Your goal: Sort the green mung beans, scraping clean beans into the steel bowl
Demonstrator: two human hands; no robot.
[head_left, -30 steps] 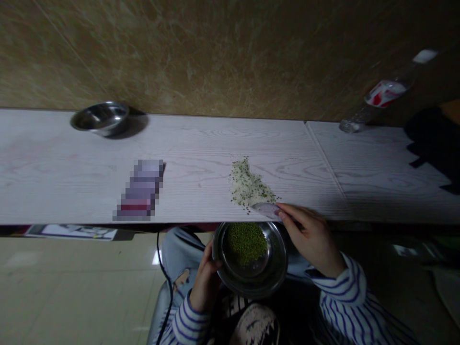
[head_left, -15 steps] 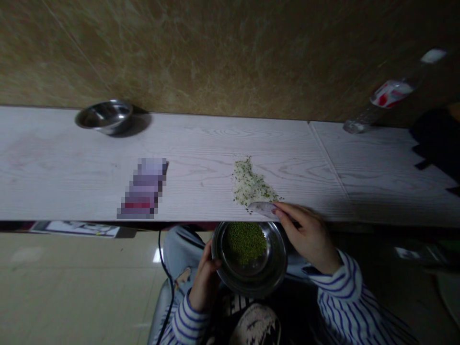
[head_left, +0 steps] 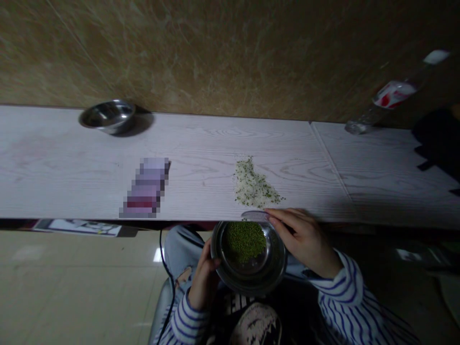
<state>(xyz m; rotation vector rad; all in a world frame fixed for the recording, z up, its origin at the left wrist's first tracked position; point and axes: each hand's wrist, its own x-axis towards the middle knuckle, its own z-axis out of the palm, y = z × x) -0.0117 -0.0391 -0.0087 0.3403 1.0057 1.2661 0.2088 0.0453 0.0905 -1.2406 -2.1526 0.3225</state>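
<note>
My left hand (head_left: 203,278) grips the left rim of a steel bowl (head_left: 276,268) that I hold below the table's front edge. A heap of green beans (head_left: 245,240) fills the bowl's middle. My right hand (head_left: 306,239) pinches a small flat pale card (head_left: 254,215) at the table edge, just above the bowl's far rim. On the white wooden table (head_left: 64,163), a little beyond the card, lies a loose pile of white grains mixed with green beans (head_left: 253,187).
An empty steel bowl (head_left: 108,115) stands at the back left by the wall. A blurred flat item (head_left: 145,189) lies left of the pile. A plastic bottle (head_left: 390,96) leans at the back right, near a dark object (head_left: 436,143). A cable (head_left: 167,282) hangs by my left knee.
My right hand has drawn the card toward me, from the near end of the pile to the table edge above the bowl. My left hand and the bowl have stayed in place.
</note>
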